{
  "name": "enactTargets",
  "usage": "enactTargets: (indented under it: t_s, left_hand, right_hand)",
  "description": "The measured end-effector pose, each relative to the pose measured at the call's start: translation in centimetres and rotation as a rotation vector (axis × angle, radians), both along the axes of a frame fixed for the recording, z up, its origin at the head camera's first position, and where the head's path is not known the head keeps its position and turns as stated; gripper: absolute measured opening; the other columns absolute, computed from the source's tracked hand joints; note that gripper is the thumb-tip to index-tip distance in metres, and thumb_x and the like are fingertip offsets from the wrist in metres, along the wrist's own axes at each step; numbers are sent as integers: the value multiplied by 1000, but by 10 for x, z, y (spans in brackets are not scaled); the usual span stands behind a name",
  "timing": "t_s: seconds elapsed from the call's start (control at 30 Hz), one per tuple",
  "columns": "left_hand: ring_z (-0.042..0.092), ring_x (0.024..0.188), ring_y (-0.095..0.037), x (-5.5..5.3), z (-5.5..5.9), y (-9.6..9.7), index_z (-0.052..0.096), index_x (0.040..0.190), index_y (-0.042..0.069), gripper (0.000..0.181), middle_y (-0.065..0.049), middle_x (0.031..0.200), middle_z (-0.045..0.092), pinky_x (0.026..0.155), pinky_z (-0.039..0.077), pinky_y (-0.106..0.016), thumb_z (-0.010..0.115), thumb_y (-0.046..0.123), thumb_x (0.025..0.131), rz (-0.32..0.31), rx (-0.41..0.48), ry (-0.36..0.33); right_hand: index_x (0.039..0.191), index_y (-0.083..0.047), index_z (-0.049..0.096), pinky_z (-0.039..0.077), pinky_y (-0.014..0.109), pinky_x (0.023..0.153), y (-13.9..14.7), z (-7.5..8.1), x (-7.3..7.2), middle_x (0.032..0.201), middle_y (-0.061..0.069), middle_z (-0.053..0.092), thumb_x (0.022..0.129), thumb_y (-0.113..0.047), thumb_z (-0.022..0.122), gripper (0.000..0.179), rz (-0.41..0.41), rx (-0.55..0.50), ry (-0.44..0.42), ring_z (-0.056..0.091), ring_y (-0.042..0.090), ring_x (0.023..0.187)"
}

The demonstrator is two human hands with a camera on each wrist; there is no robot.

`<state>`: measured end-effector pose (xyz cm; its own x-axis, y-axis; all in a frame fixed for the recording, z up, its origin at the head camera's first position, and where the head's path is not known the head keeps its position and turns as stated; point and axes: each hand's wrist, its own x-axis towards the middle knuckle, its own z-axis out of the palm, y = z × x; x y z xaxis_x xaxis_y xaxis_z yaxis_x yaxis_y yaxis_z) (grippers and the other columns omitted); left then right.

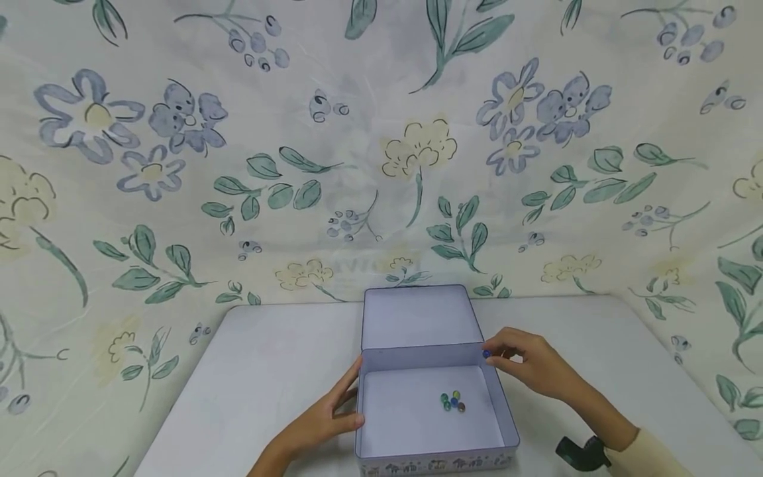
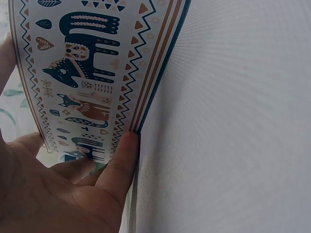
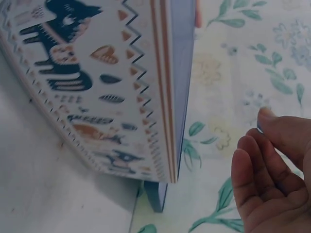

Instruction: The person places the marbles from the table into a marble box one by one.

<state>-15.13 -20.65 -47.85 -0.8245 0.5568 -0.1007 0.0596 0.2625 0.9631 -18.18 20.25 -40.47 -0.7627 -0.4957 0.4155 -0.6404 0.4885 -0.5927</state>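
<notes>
1. A white desk (image 1: 268, 371) lies under the left hand (image 1: 318, 417) and the right hand (image 1: 539, 364).
2. Far past both hands hangs a big pale cloth (image 1: 357, 66).
3. On it, up past the left hand, are green leaves (image 1: 280, 195).
4. Up past the right hand are blue flowers (image 1: 551, 107).
5. A yellow flower (image 1: 420, 156) is up between the hands.

A: What sort of place, approx.?
B: Curtained-off nook w/ a white bench (image 1: 280, 358). Floral cloth (image 1: 357, 218), blue & yellow blooms w/ green sprigs, hangs past the far edge & wraps round left + right.
A: Home, then?
B: Poss. Print looks domestic, but can't tell for def.; cloth fills the b/g.
A: Cloth, not wallpaper?
B: Prob. cloth: soft creases, esp. far side.
</notes>
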Motion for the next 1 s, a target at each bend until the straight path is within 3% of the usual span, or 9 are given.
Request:
enactTargets:
  t_s: [0.27, 0.57, 1.0]
  left_hand:
    - [13, 146, -60, 2, -2, -2, 1, 161, 37, 88, -12, 169, -6, 112, 36, -65, 63, 32, 98, -14, 14, 0]
    - [16, 146, -59, -2, 0, 0, 1, 161, 36, 88, -13, 169, -3, 113, 36, -65, 63, 28, 99, -14, 2, 23]
    - [15, 144, -64, -1, 2, -1, -2, 162, 32, 91, -20, 168, -4, 110, 38, -66, 63, 30, 98, -35, 4, 40]
  right_hand:
    - [108, -13, 71, 55, 19, 69, -20, 1, -8, 91, 0, 70, 92, -12, 72, 16, 91, -1, -9, 61, 0, 81]
    - [109, -10, 72, 58, 21, 72, -45, 13, -19, 95, -3, 70, 90, -8, 73, 19, 194, 30, -25, 64, 2, 83]
    - [109, -8, 72, 58, 18, 74, -93, 15, -30, 98, 1, 71, 93, -10, 71, 16, 360, 139, -102, 65, 4, 86]
